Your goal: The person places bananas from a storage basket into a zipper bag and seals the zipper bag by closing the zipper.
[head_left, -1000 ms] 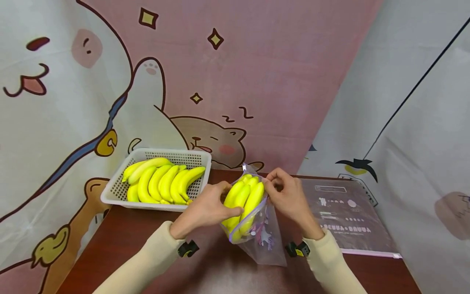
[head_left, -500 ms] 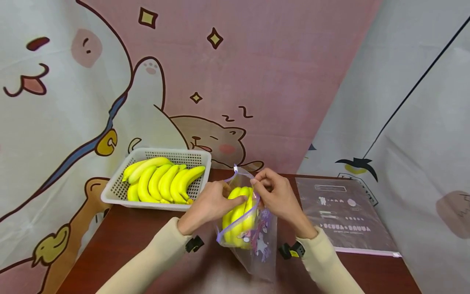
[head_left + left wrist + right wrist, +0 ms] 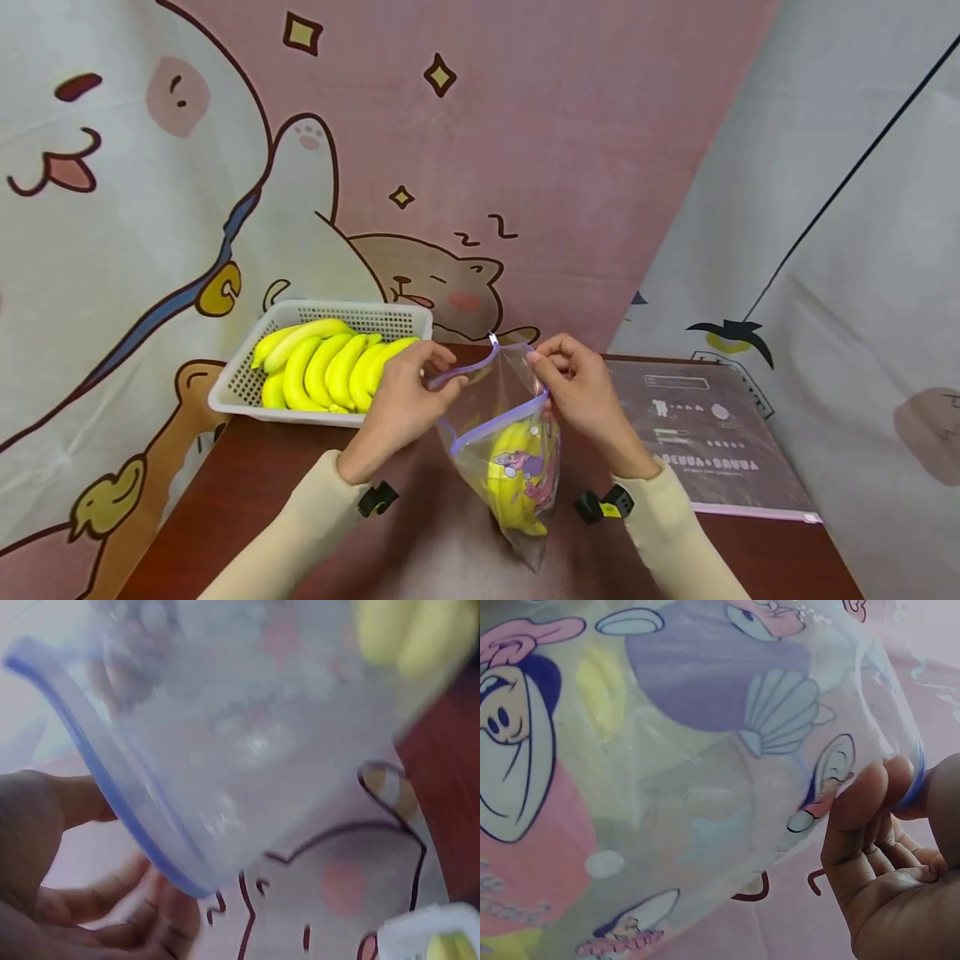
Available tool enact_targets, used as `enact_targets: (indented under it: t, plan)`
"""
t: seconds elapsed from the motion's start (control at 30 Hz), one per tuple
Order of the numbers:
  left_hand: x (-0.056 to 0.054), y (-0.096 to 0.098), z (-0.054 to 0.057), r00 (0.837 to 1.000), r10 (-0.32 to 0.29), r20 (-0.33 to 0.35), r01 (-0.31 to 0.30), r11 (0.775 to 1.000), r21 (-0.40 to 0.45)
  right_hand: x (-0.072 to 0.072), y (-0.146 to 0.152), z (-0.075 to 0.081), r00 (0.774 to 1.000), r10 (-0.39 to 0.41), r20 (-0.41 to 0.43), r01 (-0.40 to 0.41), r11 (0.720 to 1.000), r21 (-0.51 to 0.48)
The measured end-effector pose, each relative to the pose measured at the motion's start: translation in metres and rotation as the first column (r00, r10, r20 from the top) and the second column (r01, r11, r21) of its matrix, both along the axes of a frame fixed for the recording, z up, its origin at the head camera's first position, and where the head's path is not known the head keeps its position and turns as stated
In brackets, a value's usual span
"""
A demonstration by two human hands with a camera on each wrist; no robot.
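A clear zip bag (image 3: 474,462) with a purple rim and cartoon print hangs between my hands, its mouth spread apart. Low inside it sits a bunch of bananas (image 3: 504,475), partly covered by the print. My right hand (image 3: 585,396) pinches the bag's right edge between thumb and fingers; the right wrist view shows this grip close up. At the left part of the mouth is my left hand (image 3: 405,400), thumb and fingers apart. In the left wrist view its thumb (image 3: 82,801) comes right up to the purple rim, with the fingers loosely bent beyond it.
A white plastic basket (image 3: 247,408) with several bananas (image 3: 318,367) stands at the left on the brown table (image 3: 247,500). Another zip bag (image 3: 697,442), with a pink slider edge, lies flat at the right. A cartoon-printed cloth (image 3: 570,167) hangs behind the table.
The bunch of bananas has gone from the bag's mouth down to its bottom. My left hand has let go of the bananas and moved left to the rim; the right keeps its pinch.
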State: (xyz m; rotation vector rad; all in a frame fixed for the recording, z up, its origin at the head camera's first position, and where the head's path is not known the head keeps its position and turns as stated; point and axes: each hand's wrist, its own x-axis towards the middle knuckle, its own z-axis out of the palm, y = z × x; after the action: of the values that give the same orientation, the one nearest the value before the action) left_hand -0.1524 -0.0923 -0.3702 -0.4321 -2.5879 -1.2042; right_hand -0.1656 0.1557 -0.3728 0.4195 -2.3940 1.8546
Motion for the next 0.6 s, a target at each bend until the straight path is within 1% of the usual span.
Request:
enact_targets:
  t: [0.03,0.07,0.1,0.13,0.2,0.23,0.3,0.37,0.43,0.5,0.53,0.6]
  plan:
    - [-0.001,-0.003,-0.001,0.999,0.031,0.018,-0.031,0.999,-0.022,0.000,0.001,0.001,1.000,0.004,0.001,-0.004,1.000,0.004]
    - [-0.003,-0.005,-0.001,0.997,0.054,0.051,-0.052,0.998,-0.044,0.001,0.002,0.002,1.000,0.009,0.003,-0.009,1.000,0.007]
    - [-0.004,-0.008,-0.003,0.994,0.069,0.088,-0.062,0.995,-0.072,0.001,0.003,0.002,1.000,0.011,0.005,-0.011,1.000,0.012]
    - [-0.006,-0.011,-0.003,0.989,0.074,0.125,-0.062,0.994,-0.095,0.001,0.004,0.003,1.000,0.016,0.008,-0.016,1.000,0.017]
    - [-0.010,-0.016,-0.006,0.983,0.047,0.178,-0.027,0.993,-0.112,0.002,0.004,0.006,1.000,0.023,0.013,-0.023,0.999,0.025]
    - [-0.012,-0.018,-0.007,0.982,0.026,0.187,-0.006,0.994,-0.108,0.002,0.004,0.007,1.000,0.023,0.017,-0.023,0.999,0.029]
    - [-0.016,-0.020,-0.009,0.985,-0.017,0.170,0.032,0.996,-0.087,0.002,0.005,0.010,1.000,0.022,0.020,-0.023,0.999,0.047]
    - [-0.019,-0.020,-0.010,0.988,-0.055,0.141,0.062,0.997,-0.048,0.002,0.007,0.013,0.999,0.026,0.023,-0.028,0.997,0.078]
    - [-0.022,-0.018,-0.011,0.991,-0.067,0.117,0.067,0.998,0.000,0.004,0.010,0.016,0.999,0.035,0.034,-0.039,0.992,0.123]
    - [-0.024,-0.015,-0.010,0.995,-0.058,0.084,0.054,0.997,0.047,0.007,0.014,0.022,0.998,0.038,0.048,-0.047,0.978,0.202]
    - [-0.025,-0.013,-0.010,0.997,-0.048,0.065,0.043,0.997,0.069,0.010,0.015,0.024,0.998,0.033,0.055,-0.046,0.966,0.254]
    - [-0.026,-0.010,-0.010,1.000,-0.011,0.021,0.009,0.995,0.100,0.015,0.018,0.030,0.998,0.022,0.060,-0.043,0.927,0.372]
